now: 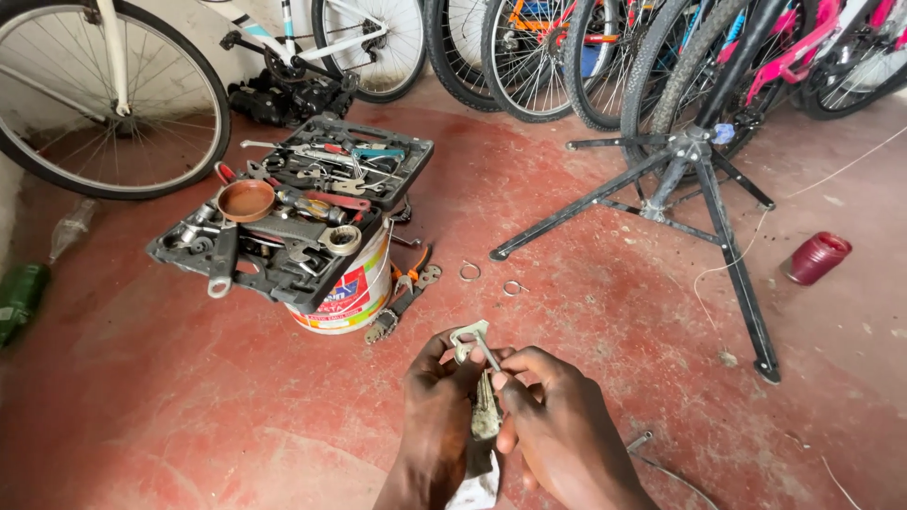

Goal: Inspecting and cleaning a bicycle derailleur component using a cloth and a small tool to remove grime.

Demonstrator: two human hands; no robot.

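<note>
Both hands grip one small metal bike part low over the red floor: the left hand wraps its lower body, the right hand pinches its upper bracket. Beyond them, an open tool case rests on a paint bucket, near a black repair stand.

Both bare hands meet low in the middle of the view, forearms rising from the bottom edge. The left hand stands with its back to the camera, fingers curled inward and thumb raised, its grip closed. The right hand lies just beside it, palm turned leftward, forefinger and thumb pinched together at the top, remaining fingers folded. The knuckles of the two hands nearly touch.
</note>
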